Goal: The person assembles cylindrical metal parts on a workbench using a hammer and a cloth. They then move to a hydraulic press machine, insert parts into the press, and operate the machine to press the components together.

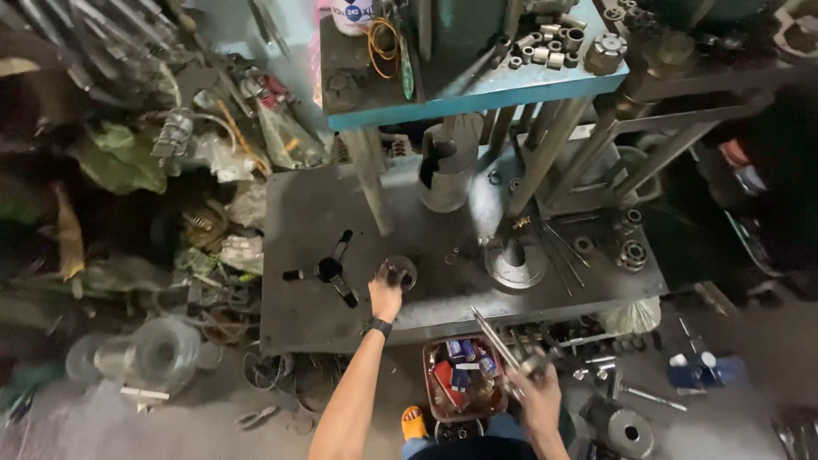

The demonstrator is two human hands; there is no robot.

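Head view: left hand [385, 296] grips round metal part [399, 271] beside red box [464, 379].

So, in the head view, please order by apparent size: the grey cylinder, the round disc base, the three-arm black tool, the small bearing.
1. Grey cylinder
2. Round disc base and three-arm black tool: look alike, left unranked
3. Small bearing

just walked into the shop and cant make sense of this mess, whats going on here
A person stands over a low grey metal workbench beneath a blue press frame. Their left hand rests on a small round metal part lying on the bench. Their right hand grips a thin metal rod, held clear of the bench. A black three-armed tool lies just left of the round part, and a red box of small items sits on the floor.
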